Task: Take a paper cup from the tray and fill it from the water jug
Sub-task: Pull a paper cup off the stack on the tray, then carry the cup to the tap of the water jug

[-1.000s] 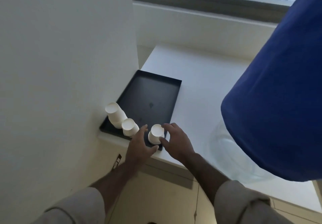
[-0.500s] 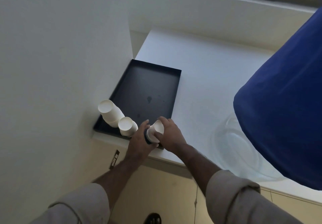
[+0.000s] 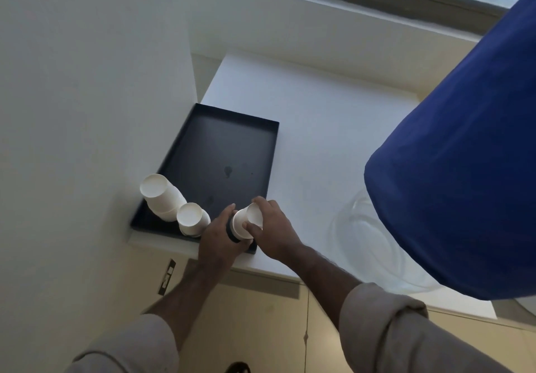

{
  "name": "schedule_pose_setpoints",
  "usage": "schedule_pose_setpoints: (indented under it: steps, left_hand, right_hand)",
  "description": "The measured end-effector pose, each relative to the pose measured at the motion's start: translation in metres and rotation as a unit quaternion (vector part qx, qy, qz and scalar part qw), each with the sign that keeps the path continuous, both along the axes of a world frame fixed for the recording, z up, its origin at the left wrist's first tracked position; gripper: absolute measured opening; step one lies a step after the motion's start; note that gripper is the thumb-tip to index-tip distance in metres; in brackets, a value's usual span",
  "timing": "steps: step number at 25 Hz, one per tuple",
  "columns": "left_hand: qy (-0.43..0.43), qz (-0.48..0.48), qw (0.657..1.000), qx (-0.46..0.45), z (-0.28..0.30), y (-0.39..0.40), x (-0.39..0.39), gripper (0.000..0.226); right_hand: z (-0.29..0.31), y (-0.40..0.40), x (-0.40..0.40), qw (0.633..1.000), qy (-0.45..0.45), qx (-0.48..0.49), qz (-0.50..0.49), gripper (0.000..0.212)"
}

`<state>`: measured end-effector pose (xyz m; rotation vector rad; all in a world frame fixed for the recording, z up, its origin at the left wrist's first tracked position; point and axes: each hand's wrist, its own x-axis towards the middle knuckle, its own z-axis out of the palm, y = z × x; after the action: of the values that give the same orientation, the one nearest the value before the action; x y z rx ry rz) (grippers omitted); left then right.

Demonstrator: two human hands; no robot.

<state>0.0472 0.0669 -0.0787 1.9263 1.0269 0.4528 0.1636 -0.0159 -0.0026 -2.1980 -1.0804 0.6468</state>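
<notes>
A black tray [image 3: 232,146] lies on the white counter against the left wall. At its near right corner both hands hold an upside-down white paper cup [image 3: 246,221], tilted with its base up and to the right. My right hand [image 3: 275,227] grips the upper part of the cup. My left hand [image 3: 220,236] clasps its lower end, where a dark ring shows. A stack of upside-down cups [image 3: 162,198] and a single cup [image 3: 193,217] stand at the tray's near left. The water jug [image 3: 470,169], wrapped in blue cloth, fills the right side, with clear plastic [image 3: 368,242] below it.
A white wall [image 3: 87,111] rises directly left of the tray. The white counter [image 3: 319,128] stretches back to a ledge under a window. Cabinet fronts [image 3: 261,314] run below the counter's near edge.
Both hands have closed around the right-hand cup and tilted it up off the tray. The camera has tipped further down and shifted.
</notes>
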Motion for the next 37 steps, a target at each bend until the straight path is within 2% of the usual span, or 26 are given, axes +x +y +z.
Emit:
schedule_pose_setpoints:
  steps: [4,10,12,15,17,19,21,23,24,26,28,31,33,36,37]
  left_hand:
    - [0.012,0.001,1.0,0.026,0.004,0.003,0.005,0.094]
    - [0.037,0.012,0.999,0.02,0.009,0.002,0.003,0.073]
    - [0.063,0.002,0.998,0.028,0.009,0.003,0.009,0.072]
    - [0.099,0.007,0.995,0.008,0.006,0.003,0.013,0.087]
    - [0.111,0.026,0.993,-0.009,0.008,0.002,0.01,0.099]
    - [0.123,0.026,0.992,-0.023,0.01,-0.001,0.003,0.108]
    - [0.128,0.017,0.991,-0.03,0.018,-0.008,-0.005,0.115]
    - [0.113,0.026,0.993,-0.018,0.033,-0.019,-0.012,0.119]
    - [0.088,0.031,0.995,-0.027,0.042,-0.026,-0.014,0.121]
    - [0.004,0.003,0.994,-0.107,0.066,-0.045,-0.017,0.125]
    - [-0.058,-0.081,0.976,-0.196,0.089,-0.073,-0.018,0.124]
    - [-0.119,-0.154,0.962,-0.193,0.118,-0.117,-0.008,0.116]
    - [-0.156,-0.14,0.964,-0.163,0.132,-0.147,0.002,0.113]
    - [-0.187,-0.1,0.969,-0.125,0.144,-0.191,0.013,0.093]
    - [-0.191,-0.083,0.971,-0.113,0.145,-0.203,0.017,0.086]
  right_hand:
    - [0.001,0.001,-0.002,1.0,-0.026,0.002,0.004,0.046]
    - [0.015,0.009,0.005,0.998,-0.018,0.058,-0.015,0.046]
    - [0.023,0.005,0.014,0.993,-0.008,0.093,-0.065,0.047]
    - [0.033,-0.011,0.024,0.966,-0.011,0.17,-0.193,0.038]
    - [0.039,-0.022,0.025,0.936,0.045,0.207,-0.281,0.025]
    - [0.046,-0.032,0.023,0.895,0.189,0.219,-0.339,0.021]
    - [0.053,-0.044,0.018,0.82,0.367,0.229,-0.374,0.03]
    - [0.06,-0.059,0.012,0.718,0.545,0.229,-0.368,0.041]
    - [0.062,-0.066,0.009,0.679,0.61,0.219,-0.344,0.047]
    - [0.066,-0.082,0.003,0.645,0.682,0.196,-0.283,0.053]
    - [0.069,-0.104,-0.003,0.635,0.712,0.186,-0.234,0.056]
    - [0.07,-0.138,-0.008,0.631,0.732,0.165,-0.199,0.059]
    - [0.068,-0.16,-0.01,0.654,0.721,0.148,-0.175,0.053]
    - [0.064,-0.188,-0.014,0.686,0.697,0.149,-0.142,0.04]
    - [0.062,-0.197,-0.015,0.695,0.689,0.153,-0.136,0.042]
